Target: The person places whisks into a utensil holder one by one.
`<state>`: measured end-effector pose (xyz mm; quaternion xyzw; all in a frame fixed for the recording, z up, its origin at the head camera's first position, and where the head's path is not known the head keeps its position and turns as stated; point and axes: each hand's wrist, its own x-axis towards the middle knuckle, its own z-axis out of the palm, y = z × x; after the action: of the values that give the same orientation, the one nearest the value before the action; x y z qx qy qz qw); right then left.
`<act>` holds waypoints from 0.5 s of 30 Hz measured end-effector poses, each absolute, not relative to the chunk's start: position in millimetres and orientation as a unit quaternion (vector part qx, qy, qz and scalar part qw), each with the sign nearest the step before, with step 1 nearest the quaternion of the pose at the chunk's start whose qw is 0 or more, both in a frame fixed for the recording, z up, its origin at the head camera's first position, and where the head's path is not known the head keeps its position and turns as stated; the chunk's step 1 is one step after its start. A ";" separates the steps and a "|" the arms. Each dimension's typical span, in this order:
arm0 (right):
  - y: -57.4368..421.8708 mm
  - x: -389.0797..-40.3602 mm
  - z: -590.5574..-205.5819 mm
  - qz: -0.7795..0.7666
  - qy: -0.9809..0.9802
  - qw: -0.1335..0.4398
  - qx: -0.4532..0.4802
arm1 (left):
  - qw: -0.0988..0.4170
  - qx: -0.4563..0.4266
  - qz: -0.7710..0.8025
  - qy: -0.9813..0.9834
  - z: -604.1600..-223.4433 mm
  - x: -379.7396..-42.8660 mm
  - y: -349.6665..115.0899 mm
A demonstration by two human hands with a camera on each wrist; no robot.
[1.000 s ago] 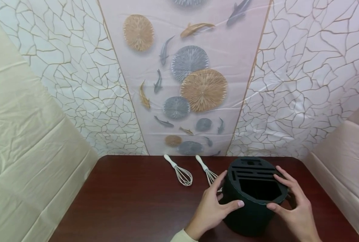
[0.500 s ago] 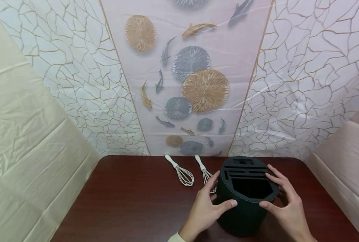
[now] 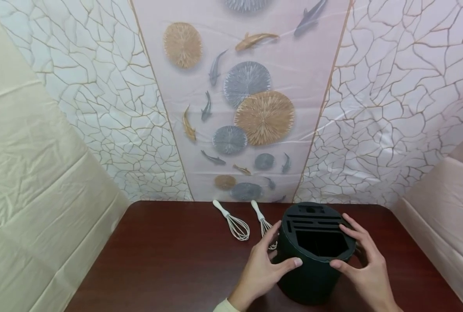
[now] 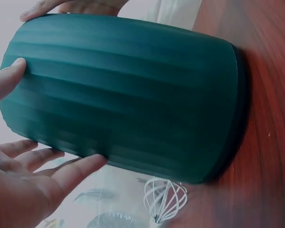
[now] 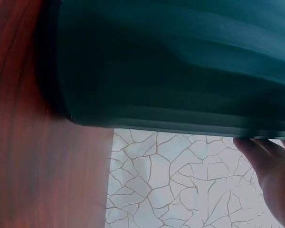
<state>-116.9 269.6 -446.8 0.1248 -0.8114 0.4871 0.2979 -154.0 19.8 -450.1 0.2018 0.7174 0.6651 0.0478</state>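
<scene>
A dark green, ribbed round knife block [image 3: 307, 279] stands upright at the right of the table in the head view. Its black top has narrow slots and one large opening. My left hand [image 3: 259, 269] grips its left side, thumb on the front near the rim and fingers round the side. On the opposite side my right hand [image 3: 368, 269] holds it, thumb at the front rim and fingers along the upper edge. In the left wrist view the block's ribbed wall [image 4: 123, 95] lies between thumb and fingers, its base at the tabletop. The right wrist view shows the lower wall [image 5: 156, 66].
Two white whisks lie near the table's back edge: a left whisk [image 3: 234, 224] and a right whisk [image 3: 259, 214], its wires partly hidden behind my left hand. The brown table [image 3: 169, 260] meets a patterned cloth [image 3: 247, 130] at the back.
The knife block has slid a little to the left across the table, both hands moving with it and keeping their hold. The whisks stay where they were.
</scene>
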 end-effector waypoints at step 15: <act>286.0 -121.4 -439.7 0.473 -0.811 0.326 0.105 | 0.072 0.275 0.704 0.651 -466.0 -182.8 45.7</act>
<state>-121.4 286.0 -439.7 0.1054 -0.8114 0.4734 0.3264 -182.8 45.7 -466.0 0.2750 0.6510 0.7038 0.0725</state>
